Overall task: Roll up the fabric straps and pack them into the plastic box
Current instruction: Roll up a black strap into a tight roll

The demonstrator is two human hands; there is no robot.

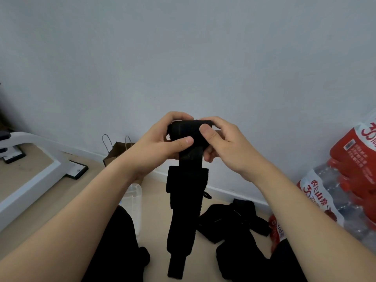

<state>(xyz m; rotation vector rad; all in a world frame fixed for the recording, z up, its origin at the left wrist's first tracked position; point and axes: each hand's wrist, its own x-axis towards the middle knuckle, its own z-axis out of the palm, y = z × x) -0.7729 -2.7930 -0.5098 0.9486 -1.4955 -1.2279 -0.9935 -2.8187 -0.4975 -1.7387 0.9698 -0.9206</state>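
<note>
Before a pale wall (183, 47), a black strap (186, 200) is held up in both hands, its top end wound into a tight roll and its long tail hanging straight down toward the floor (154, 204). The left hand (160, 143) grips the roll's left end, thumb pressed across the front; the right hand (221, 143) grips the right end, thumb on top. Left of the strap, low on the floor, a clear plastic box (136, 202) shows partly behind the left forearm. Right of the strap, more straps (230, 218) lie in a heap. Farther right stand red-wrapped bottle packs (354, 159); farther left, a paper bag (114, 153) and a white frame (30, 169).
</note>
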